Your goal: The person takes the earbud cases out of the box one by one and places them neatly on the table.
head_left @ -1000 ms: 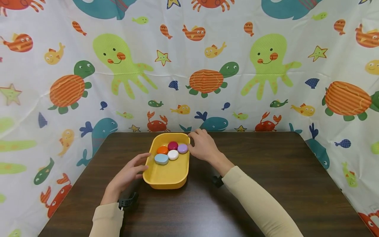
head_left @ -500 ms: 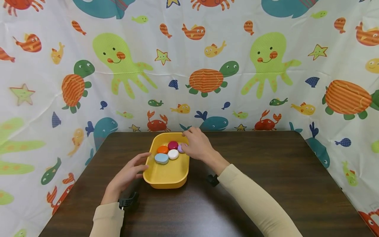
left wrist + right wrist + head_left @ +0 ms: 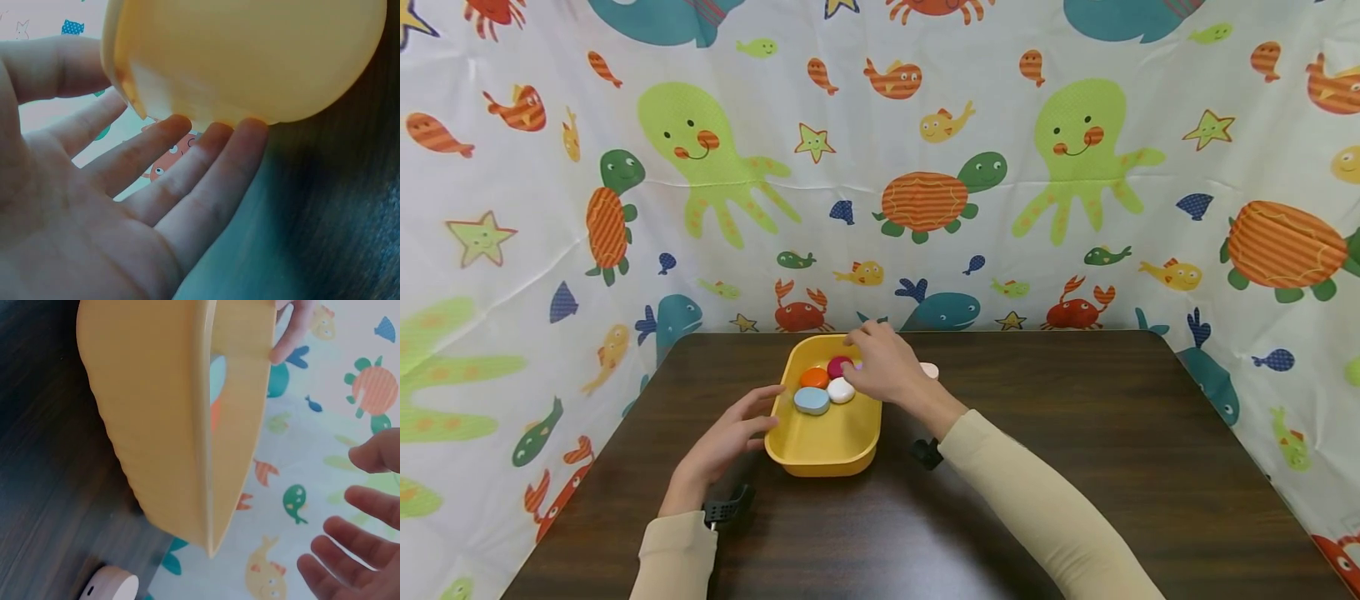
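Observation:
A yellow rectangular bin [image 3: 823, 446] stands on the dark table. In it lie small rounded pieces: a light blue piece [image 3: 812, 401], an orange one [image 3: 814, 378], a white one [image 3: 841, 390] and a magenta one [image 3: 838, 367]. A lilac piece is almost wholly hidden by my right hand. My left hand [image 3: 730, 433] touches the bin's left side, its fingers extended and fingertips against the wall in the left wrist view. Over the bin's far right part hovers my right hand [image 3: 883, 367], fingers spread with nothing between them in the right wrist view.
On the table [image 3: 1075, 433], just beyond my right wrist, sits a pale pinkish piece [image 3: 929, 370]; the right wrist view shows a dark slot in its side. A white curtain [image 3: 865, 142] printed with sea animals hangs behind the table's far edge.
My right hand has moved left from the bin's right rim to over its inside, covering the lilac piece. The pale piece behind it has come into sight. The left hand stays put.

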The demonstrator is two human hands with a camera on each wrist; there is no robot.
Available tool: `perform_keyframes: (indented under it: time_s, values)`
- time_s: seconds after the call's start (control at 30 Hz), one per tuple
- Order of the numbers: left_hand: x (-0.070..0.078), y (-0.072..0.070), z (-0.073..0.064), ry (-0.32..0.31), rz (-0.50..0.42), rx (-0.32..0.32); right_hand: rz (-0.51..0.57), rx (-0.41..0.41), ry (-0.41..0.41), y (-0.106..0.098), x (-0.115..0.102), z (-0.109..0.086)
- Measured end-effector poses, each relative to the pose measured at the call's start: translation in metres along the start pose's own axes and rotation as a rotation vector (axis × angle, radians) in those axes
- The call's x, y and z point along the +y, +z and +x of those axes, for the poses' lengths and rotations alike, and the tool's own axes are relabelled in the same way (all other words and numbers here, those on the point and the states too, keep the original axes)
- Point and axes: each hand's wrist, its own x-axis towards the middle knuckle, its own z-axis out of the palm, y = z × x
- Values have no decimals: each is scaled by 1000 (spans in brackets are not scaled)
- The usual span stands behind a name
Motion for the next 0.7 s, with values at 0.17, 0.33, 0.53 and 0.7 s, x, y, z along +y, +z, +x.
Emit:
perform_keyframes:
  time_s: [0.17, 0.33, 0.53, 0.7]
  values:
    - [-1, -1, 1, -1, 1, 2, 9, -21, 1, 4, -6, 6]
    - [-1, -2, 1, 0, 6, 5, 20, -27, -3, 11, -13, 11]
    - [0, -1, 2, 3, -1, 4, 22, -57, -1, 21, -15, 16]
    - [1, -2, 1, 3, -3, -2, 36, -71, -17, 30, -15, 18]
